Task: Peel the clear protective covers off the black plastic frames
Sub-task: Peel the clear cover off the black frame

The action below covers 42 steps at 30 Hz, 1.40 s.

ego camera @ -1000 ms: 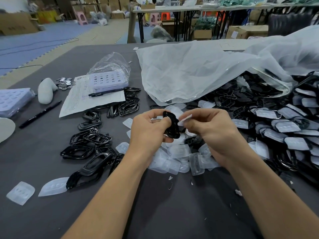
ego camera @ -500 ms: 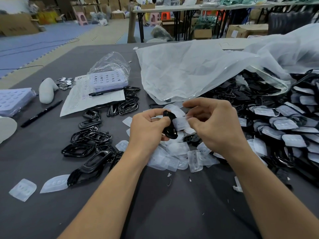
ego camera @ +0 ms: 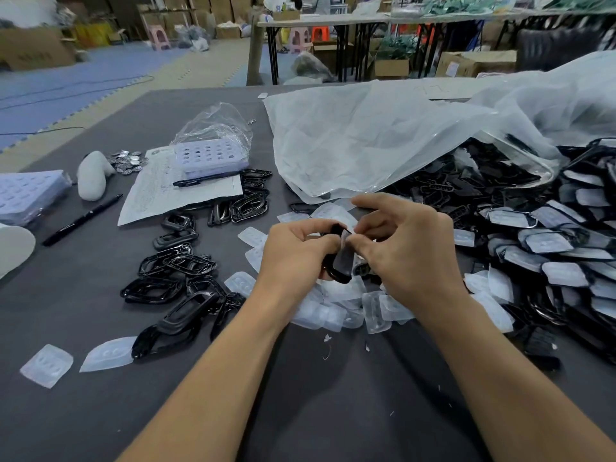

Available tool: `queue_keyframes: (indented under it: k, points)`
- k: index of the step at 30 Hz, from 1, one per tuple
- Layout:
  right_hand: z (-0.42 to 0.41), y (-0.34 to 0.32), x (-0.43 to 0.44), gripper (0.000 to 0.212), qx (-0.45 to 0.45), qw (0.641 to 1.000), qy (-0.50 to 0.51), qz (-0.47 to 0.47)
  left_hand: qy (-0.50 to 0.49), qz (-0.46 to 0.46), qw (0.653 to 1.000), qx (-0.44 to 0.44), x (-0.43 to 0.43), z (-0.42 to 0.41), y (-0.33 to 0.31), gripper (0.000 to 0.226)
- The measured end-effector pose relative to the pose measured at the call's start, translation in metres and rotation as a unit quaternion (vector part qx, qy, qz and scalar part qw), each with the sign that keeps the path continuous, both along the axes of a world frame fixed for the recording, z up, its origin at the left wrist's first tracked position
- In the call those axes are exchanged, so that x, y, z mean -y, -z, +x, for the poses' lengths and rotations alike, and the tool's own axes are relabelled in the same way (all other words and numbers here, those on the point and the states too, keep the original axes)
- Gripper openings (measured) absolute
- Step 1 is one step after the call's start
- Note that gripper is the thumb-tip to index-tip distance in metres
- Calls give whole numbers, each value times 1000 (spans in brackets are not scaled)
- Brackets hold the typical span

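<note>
Counter (ego camera: 100,395): dark grey, and it carries everything below.
Large bag (ego camera: 366,138): clear plastic, slumped over the far right corner. Its mouth opens toward the right edge, with black frames inside it and spilling out.
Covered frames (ego camera: 566,255): a deep heap along the right edge, each with a cloudy cover on its face.
Bare frames (ego camera: 180,288): glossy black, in a loose cluster left of centre.
Loose covers (ego camera: 336,311): heaped at the centre, just under the hands. Two more lie apart toward the near left corner.
Small bag (ego camera: 216,128): crumpled and clear, round a lavender tray (ego camera: 211,156) with rows of round pockets. I cannot tell what the pockets hold.
Left hand (ego camera: 293,251): its grip is curled round the held frame (ego camera: 340,261).
Right hand (ego camera: 406,248): a narrow grip, with thumb and forefinger pinching the top edge of the clear cover (ego camera: 345,236).
Held frame: raised over the centre, above the loose covers, tilted nearly upright.
</note>
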State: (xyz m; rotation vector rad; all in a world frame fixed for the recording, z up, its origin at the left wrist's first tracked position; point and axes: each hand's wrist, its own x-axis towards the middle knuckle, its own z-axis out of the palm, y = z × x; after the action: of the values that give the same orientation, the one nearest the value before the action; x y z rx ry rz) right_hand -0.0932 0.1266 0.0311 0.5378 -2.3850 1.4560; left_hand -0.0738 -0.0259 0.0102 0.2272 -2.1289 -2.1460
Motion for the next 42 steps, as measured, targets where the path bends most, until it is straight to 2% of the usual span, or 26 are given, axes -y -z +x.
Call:
queue_keyframes:
  k: [4,8,12,15,18,21,29,42]
  points:
    - [0,2,1,45,-18,1000,22,2,16,47,999,5,3,1,-5,23]
    - [-3,4,1,41,-10,999,50,7,33,49,998,8,5,3,-7,25]
    - [-8,5,1,15,48,996,70,38,6,59,998,10,8,3,-8,26]
    - [-8,8,4,26,52,996,76,24,10,63,998,15,8,4,-8,26]
    - [-10,8,4,23,64,995,74,-24,-2,65,997,28,5,3,-6,25]
    - [-12,8,1,16,99,992,23,-73,-14,62,997,32,4,1,-5,25]
    - [-14,9,0,18,169,979,-60,-96,-1,87,995,43,4,2,-5,26]
    - [-16,17,5,16,116,991,37,-50,-16,130,991,42,-1,0,-4,21]
